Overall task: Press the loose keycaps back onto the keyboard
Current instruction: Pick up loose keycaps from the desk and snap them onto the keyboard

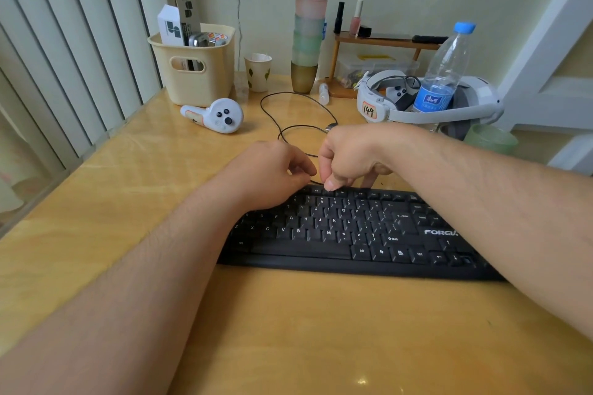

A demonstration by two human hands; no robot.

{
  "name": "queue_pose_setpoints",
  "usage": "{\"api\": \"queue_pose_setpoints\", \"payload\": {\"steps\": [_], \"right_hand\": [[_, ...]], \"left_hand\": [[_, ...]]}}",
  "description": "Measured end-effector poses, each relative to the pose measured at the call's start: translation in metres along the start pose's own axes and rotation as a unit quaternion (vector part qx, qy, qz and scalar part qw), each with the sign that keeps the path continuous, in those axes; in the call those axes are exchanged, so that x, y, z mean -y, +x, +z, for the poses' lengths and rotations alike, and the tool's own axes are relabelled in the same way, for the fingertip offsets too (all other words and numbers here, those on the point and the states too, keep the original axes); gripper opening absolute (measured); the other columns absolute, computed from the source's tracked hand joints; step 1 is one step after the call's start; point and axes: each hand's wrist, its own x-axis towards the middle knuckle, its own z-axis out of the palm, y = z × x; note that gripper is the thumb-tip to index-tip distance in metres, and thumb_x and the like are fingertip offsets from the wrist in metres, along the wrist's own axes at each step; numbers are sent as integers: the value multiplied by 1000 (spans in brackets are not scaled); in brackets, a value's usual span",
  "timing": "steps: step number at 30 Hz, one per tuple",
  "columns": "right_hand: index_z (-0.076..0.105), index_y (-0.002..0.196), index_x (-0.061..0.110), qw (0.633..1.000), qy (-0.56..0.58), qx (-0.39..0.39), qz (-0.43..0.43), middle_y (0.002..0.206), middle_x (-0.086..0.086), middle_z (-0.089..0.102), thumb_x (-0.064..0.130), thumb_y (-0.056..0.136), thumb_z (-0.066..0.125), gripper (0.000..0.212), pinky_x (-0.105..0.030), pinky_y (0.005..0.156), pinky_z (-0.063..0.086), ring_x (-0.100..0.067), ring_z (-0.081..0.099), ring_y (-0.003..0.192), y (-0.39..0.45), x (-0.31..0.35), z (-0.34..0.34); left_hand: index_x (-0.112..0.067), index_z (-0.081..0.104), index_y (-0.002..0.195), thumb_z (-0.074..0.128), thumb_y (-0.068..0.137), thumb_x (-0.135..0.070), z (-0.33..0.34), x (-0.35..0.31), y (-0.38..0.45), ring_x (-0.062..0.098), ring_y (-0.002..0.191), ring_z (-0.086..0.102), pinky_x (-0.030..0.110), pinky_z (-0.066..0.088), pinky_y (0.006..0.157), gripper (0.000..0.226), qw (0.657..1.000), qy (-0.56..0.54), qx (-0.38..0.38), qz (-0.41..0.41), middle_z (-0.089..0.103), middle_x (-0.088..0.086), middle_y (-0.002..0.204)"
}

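The black keyboard (pixel 353 228) lies on the counter (pixel 112 202), and both hands are gathered at its function-key row. The right hand (pixel 349 157) is curled, its thumb tip pressed down on a key in that row. The left hand (pixel 272 170) is curled just beside that grip; whether a keycap is pinched there cannot be told. If pressure is applied off-centre, a keycap could be seated crooked or its stem bent. The thin cable (pixel 298 128) behind the grip could be snagged.

One keyboard (pixel 353 234); two hands, left (pixel 269 173) and right (pixel 349 154); one white controller (pixel 218 115); one water bottle (pixel 444 70); one cream basket (pixel 192 70); one paper cup (pixel 258 72); one stack of tumblers (pixel 309 22); two nail-polish bottles (pixel 356 18).
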Motion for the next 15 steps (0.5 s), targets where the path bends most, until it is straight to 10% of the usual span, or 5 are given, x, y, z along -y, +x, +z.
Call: {"api": "queue_pose_setpoints", "payload": {"steps": [15], "right_hand": [[72,89,14,985,138,-89,-48,85,-3,74,16,87,82,10,-36,67,63,-15,74,75,-10,-32,0]], "left_hand": [[-39,76,111,65,97,-41,6,-12,-1,6,95,63,25,46,81,18,1000,1,5,-1,70,-18,97]]}}
